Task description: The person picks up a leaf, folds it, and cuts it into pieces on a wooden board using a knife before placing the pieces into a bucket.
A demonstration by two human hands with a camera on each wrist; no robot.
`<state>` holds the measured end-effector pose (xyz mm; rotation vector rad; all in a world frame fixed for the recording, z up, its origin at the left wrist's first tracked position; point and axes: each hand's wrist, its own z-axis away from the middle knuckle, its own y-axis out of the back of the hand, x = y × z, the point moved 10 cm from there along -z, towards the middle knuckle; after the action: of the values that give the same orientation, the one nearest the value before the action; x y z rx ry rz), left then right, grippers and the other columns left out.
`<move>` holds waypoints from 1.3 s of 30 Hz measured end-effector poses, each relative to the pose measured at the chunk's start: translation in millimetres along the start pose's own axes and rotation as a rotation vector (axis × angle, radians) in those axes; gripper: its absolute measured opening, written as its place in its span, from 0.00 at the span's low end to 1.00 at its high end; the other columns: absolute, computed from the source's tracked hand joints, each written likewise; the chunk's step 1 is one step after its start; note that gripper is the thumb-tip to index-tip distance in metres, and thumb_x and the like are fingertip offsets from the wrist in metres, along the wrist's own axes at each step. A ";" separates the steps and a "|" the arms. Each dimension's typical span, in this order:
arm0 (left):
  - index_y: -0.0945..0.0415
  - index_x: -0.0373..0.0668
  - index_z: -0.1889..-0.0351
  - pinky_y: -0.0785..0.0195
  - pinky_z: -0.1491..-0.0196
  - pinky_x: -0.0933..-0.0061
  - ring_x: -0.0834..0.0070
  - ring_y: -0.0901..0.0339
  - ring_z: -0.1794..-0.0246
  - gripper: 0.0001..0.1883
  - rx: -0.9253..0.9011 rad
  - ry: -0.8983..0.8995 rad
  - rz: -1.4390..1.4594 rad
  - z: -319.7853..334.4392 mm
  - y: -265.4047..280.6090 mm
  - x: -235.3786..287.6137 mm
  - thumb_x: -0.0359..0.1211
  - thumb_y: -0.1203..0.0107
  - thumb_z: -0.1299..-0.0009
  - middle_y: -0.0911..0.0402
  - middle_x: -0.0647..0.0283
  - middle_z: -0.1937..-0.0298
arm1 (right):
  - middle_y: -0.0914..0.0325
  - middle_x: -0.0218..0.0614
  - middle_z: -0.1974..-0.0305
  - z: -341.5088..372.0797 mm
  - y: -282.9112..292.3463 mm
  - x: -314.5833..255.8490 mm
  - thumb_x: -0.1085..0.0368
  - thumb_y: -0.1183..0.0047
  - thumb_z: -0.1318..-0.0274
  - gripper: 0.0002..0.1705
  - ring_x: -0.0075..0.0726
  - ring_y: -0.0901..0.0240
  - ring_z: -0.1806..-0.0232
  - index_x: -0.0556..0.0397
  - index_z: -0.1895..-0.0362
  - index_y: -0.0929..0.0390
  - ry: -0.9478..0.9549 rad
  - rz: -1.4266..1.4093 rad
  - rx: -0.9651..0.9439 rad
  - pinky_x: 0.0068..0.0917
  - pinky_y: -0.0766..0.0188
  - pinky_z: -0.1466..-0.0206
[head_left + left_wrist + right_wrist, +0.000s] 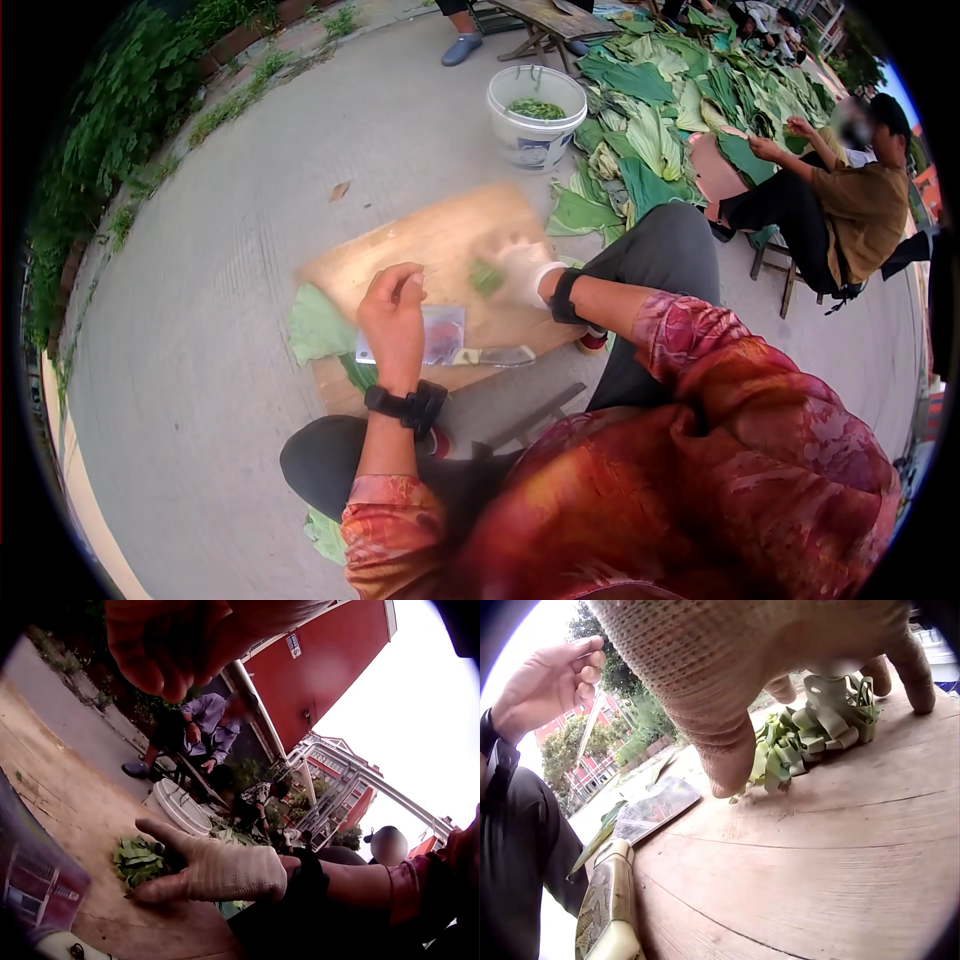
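Observation:
My right hand point(521, 271), in a pale knitted glove with bare fingertips, reaches over the wooden board point(400, 240). Its thumb and fingers are spread around a small pile of cut green leaf strips point(810, 735), which the right wrist view shows beneath the palm. Above the board's near left part hovers my left hand point(392, 312), bare, its fingers loosely bent with nothing between them. Below it a cleaver point(658, 808) lies flat on the wood, with a wide shiny blade and a patterned handle point(606, 907) turned toward the right in the head view.
Large green leaves point(320, 325) stick out at the board's left edge. Beyond the board stands a white bucket point(538, 140) with cut greens inside. A wide heap of big leaves point(655, 130) covers the ground at the right, where a seated person point(850, 200) works.

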<state>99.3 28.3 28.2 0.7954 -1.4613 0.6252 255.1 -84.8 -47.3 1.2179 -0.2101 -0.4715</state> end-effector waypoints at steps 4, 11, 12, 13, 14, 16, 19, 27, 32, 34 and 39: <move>0.19 0.34 0.60 0.29 0.61 0.77 0.80 0.24 0.66 0.06 0.006 -0.006 0.010 1.6 0.0 2.6 0.24 0.45 0.32 0.20 0.64 0.65 | 0.31 0.46 0.41 0.0 -10.6 -15.9 0.51 0.41 0.46 0.35 0.51 0.28 0.47 0.40 0.34 0.33 0.143 0.107 0.071 0.41 0.25 0.53; 0.19 0.34 0.60 0.29 0.60 0.77 0.79 0.24 0.65 0.06 0.015 -0.014 0.021 3.0 3.3 7.7 0.24 0.45 0.32 0.20 0.64 0.64 | 0.27 0.44 0.48 0.3 -39.2 -22.8 0.62 0.46 0.43 0.19 0.51 0.28 0.48 0.43 0.45 0.24 0.273 0.160 0.182 0.41 0.25 0.53; 0.19 0.34 0.60 0.29 0.60 0.77 0.79 0.24 0.65 0.06 0.014 -0.010 0.022 3.5 3.5 8.5 0.24 0.45 0.32 0.20 0.64 0.64 | 0.27 0.44 0.48 -1.1 -43.7 -21.9 0.63 0.46 0.44 0.19 0.51 0.28 0.48 0.43 0.46 0.23 0.292 0.175 0.181 0.40 0.25 0.52; 0.19 0.34 0.60 0.29 0.60 0.77 0.79 0.24 0.65 0.06 0.017 -0.014 0.019 3.9 3.7 8.7 0.24 0.45 0.32 0.20 0.64 0.64 | 0.26 0.43 0.50 -3.1 -46.7 -19.2 0.64 0.46 0.44 0.19 0.51 0.27 0.50 0.44 0.47 0.23 0.295 0.155 0.192 0.40 0.25 0.52; 0.19 0.34 0.60 0.29 0.60 0.77 0.79 0.24 0.65 0.06 0.018 -0.017 0.015 4.0 3.8 9.0 0.24 0.45 0.32 0.20 0.64 0.64 | 0.25 0.43 0.51 -5.6 -49.2 -16.0 0.65 0.46 0.45 0.19 0.50 0.26 0.51 0.45 0.47 0.23 0.298 0.134 0.203 0.40 0.25 0.52; 0.19 0.34 0.60 0.29 0.60 0.77 0.79 0.24 0.65 0.06 0.024 -0.020 0.013 3.9 5.0 9.4 0.24 0.45 0.32 0.20 0.64 0.64 | 0.23 0.42 0.55 -12.5 -52.3 -3.2 0.66 0.45 0.45 0.19 0.47 0.25 0.55 0.46 0.48 0.22 0.284 -0.043 0.233 0.38 0.25 0.53; 0.20 0.34 0.60 0.29 0.60 0.77 0.78 0.24 0.65 0.06 0.031 -0.006 0.019 4.8 6.8 9.4 0.24 0.45 0.32 0.20 0.64 0.64 | 0.21 0.37 0.61 -29.3 -50.8 37.4 0.66 0.43 0.44 0.17 0.39 0.24 0.62 0.49 0.49 0.21 0.134 -0.545 0.195 0.33 0.25 0.56; 0.20 0.34 0.59 0.31 0.59 0.77 0.79 0.24 0.66 0.06 0.032 0.038 -0.012 7.0 7.3 12.4 0.24 0.45 0.32 0.21 0.65 0.64 | 0.22 0.30 0.65 -52.6 -13.1 105.9 0.62 0.41 0.40 0.17 0.26 0.26 0.65 0.55 0.49 0.21 -0.256 -1.519 -0.077 0.26 0.26 0.63; 0.21 0.34 0.60 0.32 0.60 0.78 0.80 0.26 0.66 0.05 0.001 0.014 -0.006 9.4 1.3 19.4 0.23 0.45 0.32 0.23 0.65 0.66 | 0.22 0.31 0.62 -77.5 18.1 147.2 0.63 0.39 0.41 0.16 0.28 0.24 0.63 0.53 0.49 0.21 -0.041 -1.390 -0.051 0.26 0.25 0.62; 0.21 0.34 0.60 0.32 0.61 0.79 0.80 0.26 0.66 0.05 0.000 0.033 0.019 9.4 2.4 14.2 0.23 0.45 0.31 0.23 0.65 0.65 | 0.22 0.32 0.61 -90.7 34.9 174.1 0.63 0.40 0.41 0.16 0.29 0.24 0.62 0.53 0.50 0.22 -0.077 -1.380 0.005 0.27 0.25 0.61; 0.21 0.34 0.61 0.34 0.62 0.81 0.81 0.28 0.67 0.04 0.016 0.071 0.055 10.6 2.9 13.4 0.22 0.44 0.32 0.25 0.66 0.66 | 0.21 0.35 0.59 -142.6 71.7 271.2 0.57 0.46 0.36 0.17 0.31 0.24 0.58 0.54 0.50 0.23 -0.420 -1.470 0.212 0.29 0.26 0.58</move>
<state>91.0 20.4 41.2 0.7404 -1.4186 0.7004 569.2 -68.3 -54.3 1.3073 0.3505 -2.0199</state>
